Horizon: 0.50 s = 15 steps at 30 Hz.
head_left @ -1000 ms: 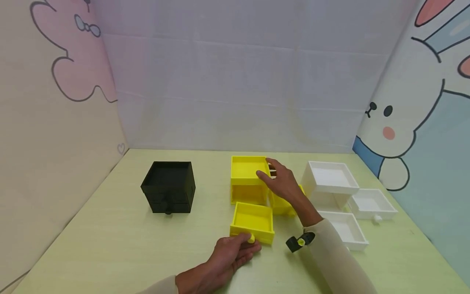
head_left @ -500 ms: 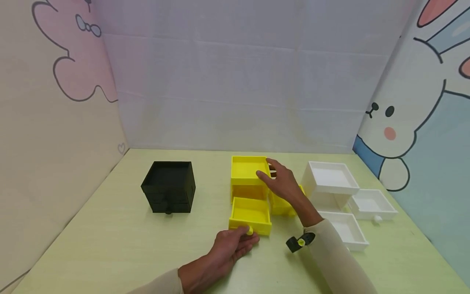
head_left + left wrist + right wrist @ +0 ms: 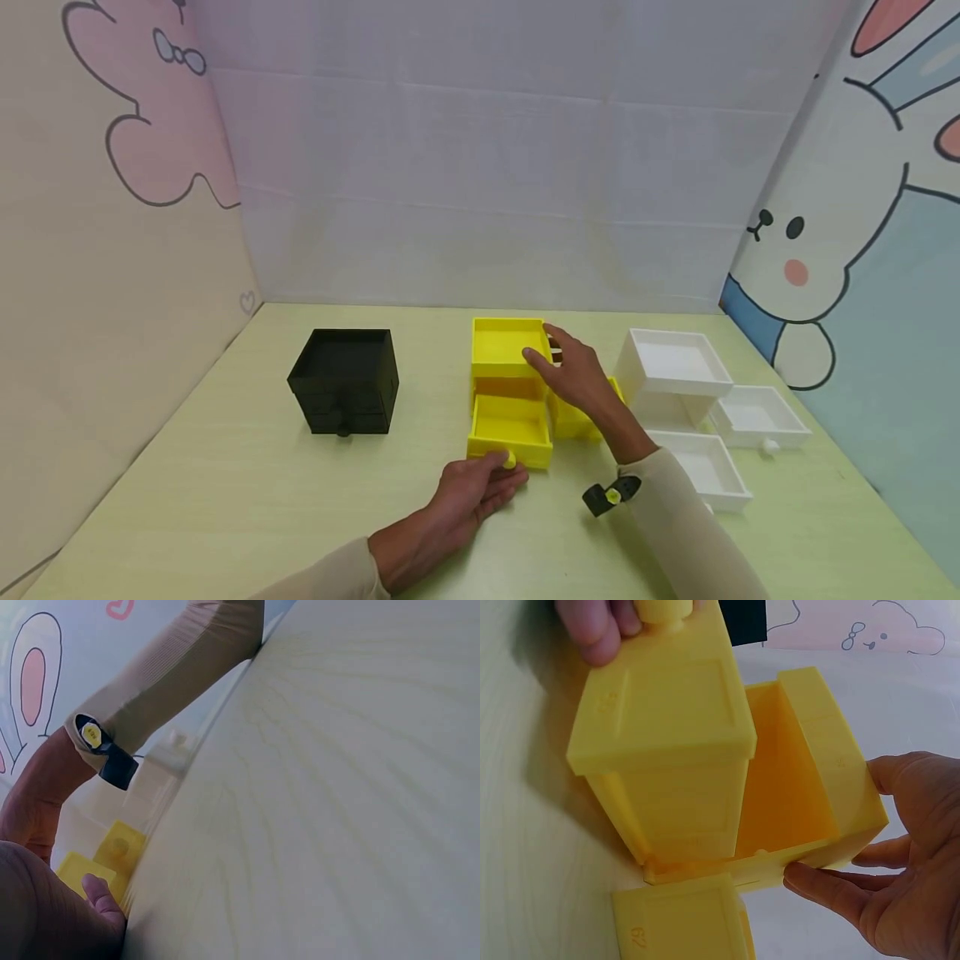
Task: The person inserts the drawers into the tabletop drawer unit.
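Note:
A small yellow cabinet [image 3: 504, 343] stands mid-table with its front bay uncovered. My left hand [image 3: 474, 493] pinches the round knob of a yellow drawer [image 3: 512, 419], whose back end sits in the bay's mouth. In the right wrist view this drawer [image 3: 667, 712] is partly inside the cabinet [image 3: 836, 757]. My right hand [image 3: 576, 371] grips the cabinet's upper right side, thumb at the top edge. A second yellow drawer [image 3: 573, 421] lies on the table just right of the cabinet, partly hidden by my right forearm.
A black cabinet [image 3: 347, 383] with its drawers in stands on the left. To the right is a white cabinet [image 3: 675, 362], with one white drawer [image 3: 761, 417] beside it and another [image 3: 705, 471] in front. Walls [image 3: 480, 167] rise behind and at both sides.
My left hand has pushed the yellow drawer away from me, toward and partly into the cabinet's bay. The right hand has kept its hold on the cabinet.

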Tool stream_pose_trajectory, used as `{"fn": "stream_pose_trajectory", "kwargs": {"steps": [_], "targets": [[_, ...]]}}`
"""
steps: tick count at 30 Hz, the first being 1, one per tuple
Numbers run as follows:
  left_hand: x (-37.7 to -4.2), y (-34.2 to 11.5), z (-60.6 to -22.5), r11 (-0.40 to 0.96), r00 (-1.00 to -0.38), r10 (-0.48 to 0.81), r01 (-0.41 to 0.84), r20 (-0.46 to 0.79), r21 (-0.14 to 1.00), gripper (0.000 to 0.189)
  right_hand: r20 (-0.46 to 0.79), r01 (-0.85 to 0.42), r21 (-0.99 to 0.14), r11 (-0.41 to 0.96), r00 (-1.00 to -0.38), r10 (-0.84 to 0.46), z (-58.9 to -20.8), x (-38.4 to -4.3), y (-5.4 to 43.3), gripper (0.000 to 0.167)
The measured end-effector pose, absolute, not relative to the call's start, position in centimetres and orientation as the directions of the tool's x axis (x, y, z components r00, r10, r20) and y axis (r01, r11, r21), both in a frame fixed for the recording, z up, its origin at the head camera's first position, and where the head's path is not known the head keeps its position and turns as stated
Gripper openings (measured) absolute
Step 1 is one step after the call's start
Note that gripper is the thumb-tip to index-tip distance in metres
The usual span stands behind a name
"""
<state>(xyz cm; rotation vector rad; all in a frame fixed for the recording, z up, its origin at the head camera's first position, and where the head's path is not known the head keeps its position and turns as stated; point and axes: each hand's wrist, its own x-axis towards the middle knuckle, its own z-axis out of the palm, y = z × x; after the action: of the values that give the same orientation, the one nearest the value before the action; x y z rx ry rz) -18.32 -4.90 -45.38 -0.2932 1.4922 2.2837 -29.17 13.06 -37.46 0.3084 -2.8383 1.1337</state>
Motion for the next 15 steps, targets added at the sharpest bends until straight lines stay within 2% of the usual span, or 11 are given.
{"fn": "stream_pose_trajectory", "kwargs": {"steps": [15], "targets": [[-18.71, -4.78, -45.23, -0.363, -0.905, 0.182, -0.424, -0.383, 0.830, 0.036, 0.135, -0.215, -0.658, 0.722, -0.977, -0.167, -37.53, -29.11, 12.62, 0.072]]}}
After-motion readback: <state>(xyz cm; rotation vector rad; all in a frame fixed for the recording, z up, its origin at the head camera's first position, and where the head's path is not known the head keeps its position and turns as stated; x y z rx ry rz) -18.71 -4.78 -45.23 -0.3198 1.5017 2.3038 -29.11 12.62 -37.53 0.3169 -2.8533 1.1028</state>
